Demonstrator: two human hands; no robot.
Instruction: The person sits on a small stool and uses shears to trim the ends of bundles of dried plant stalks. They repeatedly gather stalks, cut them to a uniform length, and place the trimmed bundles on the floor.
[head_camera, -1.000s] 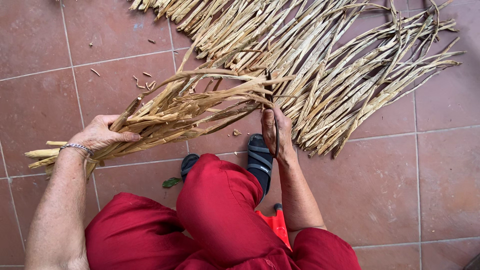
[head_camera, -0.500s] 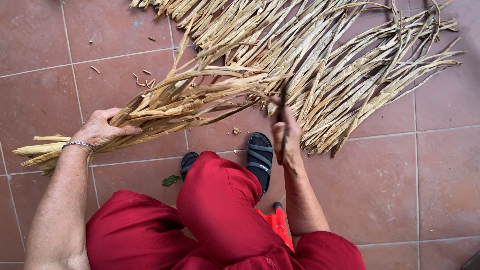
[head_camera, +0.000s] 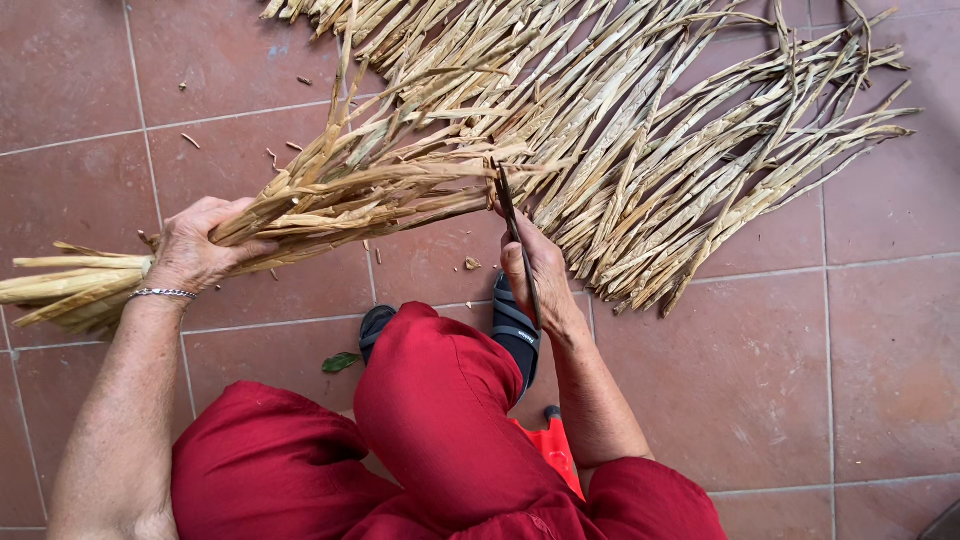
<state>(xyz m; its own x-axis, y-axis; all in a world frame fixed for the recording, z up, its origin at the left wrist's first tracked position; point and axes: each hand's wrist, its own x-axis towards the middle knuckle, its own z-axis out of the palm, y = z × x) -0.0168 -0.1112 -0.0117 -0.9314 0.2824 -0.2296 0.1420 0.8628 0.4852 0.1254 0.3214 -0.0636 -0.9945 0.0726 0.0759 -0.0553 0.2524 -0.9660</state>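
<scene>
Two hands engaged: left hand (head_camera: 200, 245) clenched around the dried-leaf bundle (head_camera: 340, 195) held low over the tiled floor (head_camera: 800, 380), right hand (head_camera: 540, 275) gripping a thin dark blade (head_camera: 512, 225) at its tips; advisable to steady the bundle, edge angled outward.

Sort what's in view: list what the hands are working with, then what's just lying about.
In hand:
- bundle of dried stalks, gripped by left hand
- thin dark blade, held by right hand
- spread pile of dried stalks

Lying about:
- green leaf
- stalk scraps on the tiled floor
</scene>
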